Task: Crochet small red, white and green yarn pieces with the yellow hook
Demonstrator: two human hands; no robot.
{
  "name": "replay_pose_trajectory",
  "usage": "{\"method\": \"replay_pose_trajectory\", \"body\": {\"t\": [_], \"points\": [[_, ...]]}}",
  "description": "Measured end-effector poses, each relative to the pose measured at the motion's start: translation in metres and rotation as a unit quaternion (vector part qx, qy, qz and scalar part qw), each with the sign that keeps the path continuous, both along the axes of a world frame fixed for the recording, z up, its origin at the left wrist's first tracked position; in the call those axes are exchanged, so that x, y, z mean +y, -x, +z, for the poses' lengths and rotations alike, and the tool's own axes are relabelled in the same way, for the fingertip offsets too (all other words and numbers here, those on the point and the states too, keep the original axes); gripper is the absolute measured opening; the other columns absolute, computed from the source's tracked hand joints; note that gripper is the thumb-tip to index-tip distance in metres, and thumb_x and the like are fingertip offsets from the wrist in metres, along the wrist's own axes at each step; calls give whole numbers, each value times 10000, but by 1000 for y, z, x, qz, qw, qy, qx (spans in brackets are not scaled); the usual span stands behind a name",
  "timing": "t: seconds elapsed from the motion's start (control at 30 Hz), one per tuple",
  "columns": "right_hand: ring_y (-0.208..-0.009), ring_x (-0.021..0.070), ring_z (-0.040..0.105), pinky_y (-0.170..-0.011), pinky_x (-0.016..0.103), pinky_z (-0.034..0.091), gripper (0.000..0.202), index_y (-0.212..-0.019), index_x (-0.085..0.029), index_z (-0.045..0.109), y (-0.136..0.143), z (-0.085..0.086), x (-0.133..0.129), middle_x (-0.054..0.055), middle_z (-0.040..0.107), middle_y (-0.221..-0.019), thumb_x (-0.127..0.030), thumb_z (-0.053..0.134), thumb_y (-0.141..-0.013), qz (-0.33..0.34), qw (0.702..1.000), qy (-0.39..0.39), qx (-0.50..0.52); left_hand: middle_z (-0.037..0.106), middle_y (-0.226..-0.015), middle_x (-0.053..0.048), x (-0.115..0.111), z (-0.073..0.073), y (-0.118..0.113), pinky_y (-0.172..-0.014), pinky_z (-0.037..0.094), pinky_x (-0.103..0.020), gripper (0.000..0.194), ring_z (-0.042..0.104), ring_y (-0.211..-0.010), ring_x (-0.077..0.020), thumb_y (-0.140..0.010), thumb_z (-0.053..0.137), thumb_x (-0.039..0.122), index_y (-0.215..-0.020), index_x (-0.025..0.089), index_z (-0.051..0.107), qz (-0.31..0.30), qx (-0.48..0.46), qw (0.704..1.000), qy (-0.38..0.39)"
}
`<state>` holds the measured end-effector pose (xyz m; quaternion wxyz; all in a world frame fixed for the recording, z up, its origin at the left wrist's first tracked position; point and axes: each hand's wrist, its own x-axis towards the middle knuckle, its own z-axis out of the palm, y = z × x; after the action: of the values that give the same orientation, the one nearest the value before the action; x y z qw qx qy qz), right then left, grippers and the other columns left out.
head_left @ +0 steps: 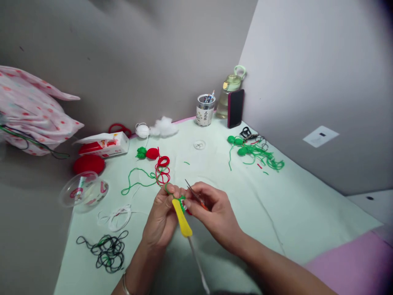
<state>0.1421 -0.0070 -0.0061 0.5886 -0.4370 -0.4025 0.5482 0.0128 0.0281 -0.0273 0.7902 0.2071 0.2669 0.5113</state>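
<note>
Above the surface (291,223), toward its near edge, the left hand (162,211) pinches the small crocheted piece (182,203); the right hand (215,211), closed around an orange-handled tool (202,203), best keeps its points clear.

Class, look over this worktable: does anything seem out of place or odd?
The black yarn at the near left lies in a messy tangle, with green strands showing in it. A green snippet near the middle and a red scrap farther right look like stray offcuts. No spill stands out.
</note>
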Motion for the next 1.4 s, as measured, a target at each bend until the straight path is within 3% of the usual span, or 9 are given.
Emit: {"method": "replay_pose_trajectory", "body": {"t": [0.23,0.4,0.6,0.67,0.8,0.9,1.1,1.4], "points": [[-620,123,586,-642,270,547,205,-805,-213,669,-7,2,0,-23,646,-700,-369,790,-857,2,1000,-8,0,598,-698,62,3,-5,3,-737,569,-181,371,625,-732,-97,-630,1031,283,-756,210,690,-6,-33,999,23],[-671,121,594,-673,263,541,236,-867,-206,734,-4,-1,0,-4,693,-792,-367,880,-774,31,999,-18,5,589,-683,57,2,-5,2,-598,514,-150,349,566,-635,-76,-632,1028,246,-717,183,695,-20,-35,999,21],[-598,99,477,-575,239,422,318,-852,-198,689,-13,1,1,-40,573,-687,-490,816,-854,4,1000,-4,-6,582,-668,64,4,-12,4,-666,537,-207,357,560,-646,-99,-647,1022,257,-741,207,681,-9,-63,998,15],[-565,82,406,-526,230,348,402,-858,-186,673,-19,2,1,-43,543,-679,-579,735,-911,51,999,-5,-12,588,-670,64,6,-11,7,-668,525,-222,355,549,-647,-104,-661,1016,253,-747,212,674,-2,-75,997,12],[-474,52,306,-455,227,237,565,-798,-161,633,-24,-1,0,-48,501,-611,-653,484,-1034,242,970,29,13,613,-694,72,11,-5,14,-700,521,-229,353,563,-676,-99,-668,1013,215,-787,214,681,15,-94,995,7],[-432,45,296,-421,223,203,550,-866,-144,668,-19,-6,0,-59,506,-583,-646,507,-1025,316,945,58,57,631,-715,92,14,-1,18,-693,511,-202,381,568,-680,-76,-649,1025,222,-817,222,683,42,-109,993,-5],[-409,34,271,-395,221,160,559,-830,-144,654,-6,-15,1,-78,491,-550,-692,627,-940,294,944,90,120,639,-698,86,14,-2,17,-694,530,-200,359,590,-676,-78,-673,1012,210,-782,214,670,41,-110,993,-16],[-404,30,273,-400,228,157,515,-823,-146,661,-4,-11,0,-87,489,-532,-653,714,-896,260,951,90,144,629,-721,72,10,-8,15,-653,528,-211,342,598,-695,-106,-699,995,207,-802,247,670,17,-97,995,-28]]}}
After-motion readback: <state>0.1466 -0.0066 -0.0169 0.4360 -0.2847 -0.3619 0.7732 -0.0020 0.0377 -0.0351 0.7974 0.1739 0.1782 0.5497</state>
